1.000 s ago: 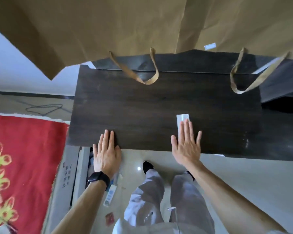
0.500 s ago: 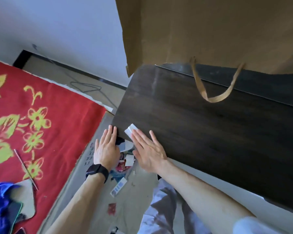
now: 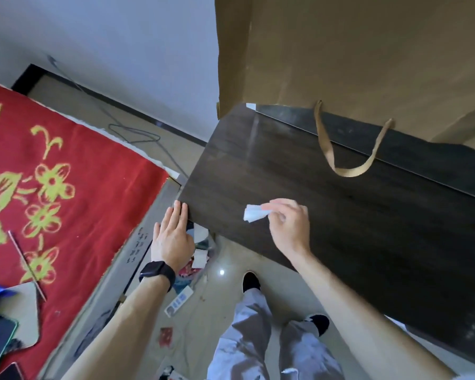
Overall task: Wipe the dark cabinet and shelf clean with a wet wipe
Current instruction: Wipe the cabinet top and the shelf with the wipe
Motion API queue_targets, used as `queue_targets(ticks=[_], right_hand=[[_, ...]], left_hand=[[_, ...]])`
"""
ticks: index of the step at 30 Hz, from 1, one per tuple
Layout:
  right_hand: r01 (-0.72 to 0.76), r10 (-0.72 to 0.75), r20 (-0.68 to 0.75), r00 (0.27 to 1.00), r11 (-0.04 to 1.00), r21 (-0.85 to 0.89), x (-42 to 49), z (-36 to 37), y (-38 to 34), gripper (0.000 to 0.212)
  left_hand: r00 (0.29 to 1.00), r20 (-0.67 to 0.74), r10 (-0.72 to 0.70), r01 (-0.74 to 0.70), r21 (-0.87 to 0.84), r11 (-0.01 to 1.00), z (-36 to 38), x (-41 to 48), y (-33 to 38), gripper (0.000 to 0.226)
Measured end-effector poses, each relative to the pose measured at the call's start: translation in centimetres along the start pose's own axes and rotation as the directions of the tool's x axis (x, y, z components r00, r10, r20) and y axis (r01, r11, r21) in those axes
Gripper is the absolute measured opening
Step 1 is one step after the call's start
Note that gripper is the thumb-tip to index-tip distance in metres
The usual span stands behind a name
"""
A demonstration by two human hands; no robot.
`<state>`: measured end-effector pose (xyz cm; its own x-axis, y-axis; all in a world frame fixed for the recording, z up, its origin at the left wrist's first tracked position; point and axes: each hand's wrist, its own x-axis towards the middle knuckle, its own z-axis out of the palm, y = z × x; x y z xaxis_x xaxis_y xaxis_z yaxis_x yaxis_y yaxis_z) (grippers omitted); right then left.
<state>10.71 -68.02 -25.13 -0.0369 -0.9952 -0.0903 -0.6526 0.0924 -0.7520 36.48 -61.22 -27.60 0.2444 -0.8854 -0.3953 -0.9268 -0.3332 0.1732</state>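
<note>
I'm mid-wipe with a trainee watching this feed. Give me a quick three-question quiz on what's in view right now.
1. True or false: the left hand lies with straight fingers at the corner of the dark cabinet.
2. What does the right hand pinch? A) a sponge B) the wet wipe C) a phone
3. Fill in: a looped ____ of the brown paper bag hangs onto the cabinet top.
Key: 1 true; 2 B; 3 handle.
</note>
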Motion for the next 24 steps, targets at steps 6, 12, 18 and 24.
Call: queue_targets(ticks=[6,12,18,24], right_hand=[[-0.305,0.29,-0.138,0.947,0.946,-0.109,4.6,-4.9,3.8,0.029],[-0.257,0.217,-0.193,0.957,0.943,-0.21,5.3,-4.9,6.3,0.025],[-0.216,0.171,-0.236,0.957,0.96,-0.181,6.2,-2.4,5.2,0.015],[0.224,-0.226,0.009,0.974,0.956,-0.187,1.7,4.8,-1.5,0.023]], left_hand=[[1.0,-0.005,-0.013,0.013,0.026,1.0,0.3,0.0,0.3,0.078],[0.999,0.003,-0.038,0.038,0.03,0.999,0.3,0.0,0.7,0.08],[0.999,0.013,-0.047,0.046,0.037,0.998,0.0,-0.1,1.0,0.083],[1.0,0.016,-0.001,0.001,0.039,0.999,0.0,-0.1,0.2,0.085]])
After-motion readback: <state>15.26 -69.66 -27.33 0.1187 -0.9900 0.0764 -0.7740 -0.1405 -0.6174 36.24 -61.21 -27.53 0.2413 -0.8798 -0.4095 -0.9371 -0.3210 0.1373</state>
